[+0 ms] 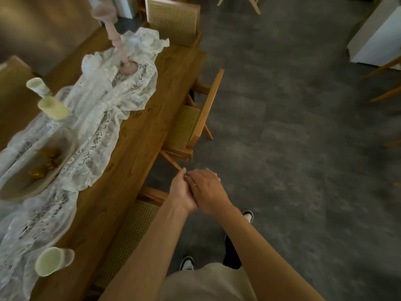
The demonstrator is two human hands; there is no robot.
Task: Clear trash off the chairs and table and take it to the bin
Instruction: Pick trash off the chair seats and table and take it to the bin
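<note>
My left hand (180, 192) and my right hand (209, 190) meet in front of me, above the floor beside the wooden table (138, 135). The right palm lies over the left hand's fingers, and no object shows between them. Cane-seat chairs stand tucked against the table's near side, one (186, 127) ahead of my hands and one (132, 231) under my left forearm. Both seats look bare where visible. No trash and no bin are visible in the head view.
A white lace runner (102, 118) covers the table's middle, carrying pale green candle cups (53, 260), a bowl (65, 148) with brown items and a pink candlestick (117, 40). Another chair (173, 18) stands at the far end. Grey floor (293, 148) opens to the right; a white cabinet (377, 38) stands far right.
</note>
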